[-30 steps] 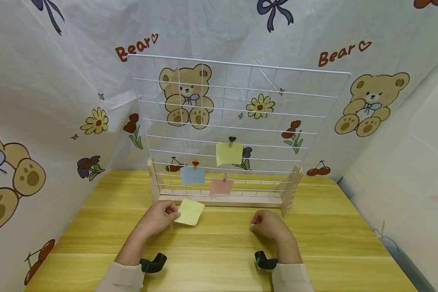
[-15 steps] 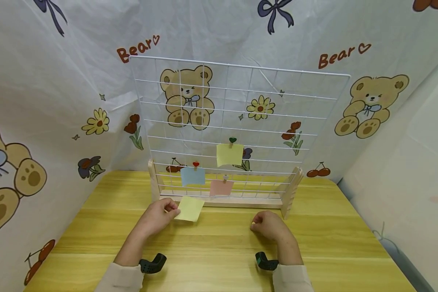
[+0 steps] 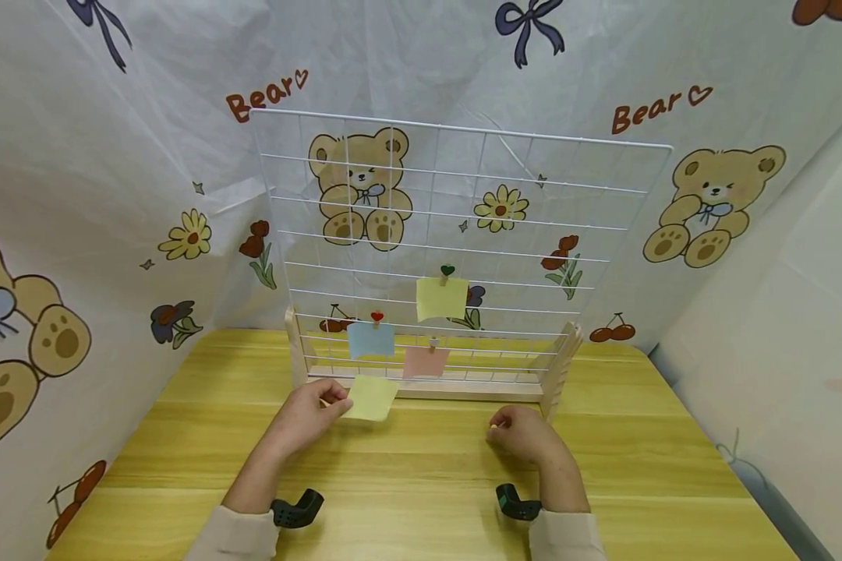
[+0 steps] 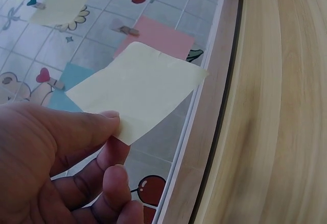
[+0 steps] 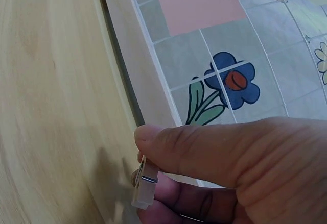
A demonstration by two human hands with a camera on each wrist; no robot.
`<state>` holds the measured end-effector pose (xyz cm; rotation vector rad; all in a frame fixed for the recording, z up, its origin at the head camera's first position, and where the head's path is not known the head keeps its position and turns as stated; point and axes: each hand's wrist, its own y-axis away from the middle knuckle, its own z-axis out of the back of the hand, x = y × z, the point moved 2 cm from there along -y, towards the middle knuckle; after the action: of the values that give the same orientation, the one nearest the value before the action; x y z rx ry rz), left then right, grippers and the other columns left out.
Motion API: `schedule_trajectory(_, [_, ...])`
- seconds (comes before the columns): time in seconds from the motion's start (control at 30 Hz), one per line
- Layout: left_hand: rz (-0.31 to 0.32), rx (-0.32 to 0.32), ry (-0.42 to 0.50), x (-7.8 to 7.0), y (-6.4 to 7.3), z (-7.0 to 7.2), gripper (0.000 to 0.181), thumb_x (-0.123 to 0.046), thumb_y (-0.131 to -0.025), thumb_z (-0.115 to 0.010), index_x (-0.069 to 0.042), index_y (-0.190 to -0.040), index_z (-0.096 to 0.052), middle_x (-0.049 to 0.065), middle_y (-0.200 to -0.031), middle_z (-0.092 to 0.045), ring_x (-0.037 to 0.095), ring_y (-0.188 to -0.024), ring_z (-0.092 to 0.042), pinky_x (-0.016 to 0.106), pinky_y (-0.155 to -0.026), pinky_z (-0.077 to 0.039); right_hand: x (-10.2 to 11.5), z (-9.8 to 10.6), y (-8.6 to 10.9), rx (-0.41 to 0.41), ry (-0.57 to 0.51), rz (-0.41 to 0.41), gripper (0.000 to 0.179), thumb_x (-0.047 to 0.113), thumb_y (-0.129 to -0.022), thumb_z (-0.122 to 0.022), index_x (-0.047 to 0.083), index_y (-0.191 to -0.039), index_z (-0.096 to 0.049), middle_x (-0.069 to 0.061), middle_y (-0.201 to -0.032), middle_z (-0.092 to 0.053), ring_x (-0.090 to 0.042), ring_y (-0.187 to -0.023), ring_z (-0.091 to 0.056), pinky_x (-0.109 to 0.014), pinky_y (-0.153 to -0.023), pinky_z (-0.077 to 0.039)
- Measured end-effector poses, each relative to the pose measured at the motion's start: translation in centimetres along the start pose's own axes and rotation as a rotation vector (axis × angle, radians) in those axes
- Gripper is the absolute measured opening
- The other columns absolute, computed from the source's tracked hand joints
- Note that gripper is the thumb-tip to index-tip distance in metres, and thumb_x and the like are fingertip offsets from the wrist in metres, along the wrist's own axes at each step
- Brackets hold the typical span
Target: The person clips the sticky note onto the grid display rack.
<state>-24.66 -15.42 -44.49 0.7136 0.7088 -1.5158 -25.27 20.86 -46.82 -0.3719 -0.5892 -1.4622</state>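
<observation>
My left hand (image 3: 314,411) pinches a yellow sticky note (image 3: 372,398) by its lower left corner, just in front of the rack's wooden base. In the left wrist view the note (image 4: 140,89) is held between thumb and forefinger, the other fingers curled below. On the right, my right hand (image 3: 528,436) is over the table near the rack's right foot. The right wrist view shows it pinching a small wooden clothespin (image 5: 145,184) between thumb and fingers. A white wire grid rack (image 3: 456,210) stands behind both hands.
Clipped to the grid are a yellow note (image 3: 441,300) with a green heart clip, a blue note (image 3: 371,340) with a red heart clip and a pink note (image 3: 426,361). Wooden feet (image 3: 560,370) hold the grid on the table (image 3: 421,483). A bear-print cloth (image 3: 147,117) hangs behind.
My left hand has raised the yellow sticky note slightly and shifted it a little right, toward the rack. My right hand has moved slightly right, still pinching the clothespin.
</observation>
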Motion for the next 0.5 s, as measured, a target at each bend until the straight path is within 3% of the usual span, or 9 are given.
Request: schedule_trajectory(0.5, [-0.047, -0.011, 0.054, -0.87, 0.13, -0.32, 0.006, -0.020, -0.095, -0.072, -0.014, -0.096, -0.072, 0.002, -0.096, -0.070, 0.014, -0.080, -0.058, 0.030, -0.068, -0.048, 0.20, 0.83, 0.55, 0.018, -0.042, -0.021, 0.006, 0.013, -0.092, -0.073, 0.008, -0.093, -0.070, -0.003, -0.082, -0.064, -0.018, -0.072, -0.056, -0.031, -0.063, -0.044])
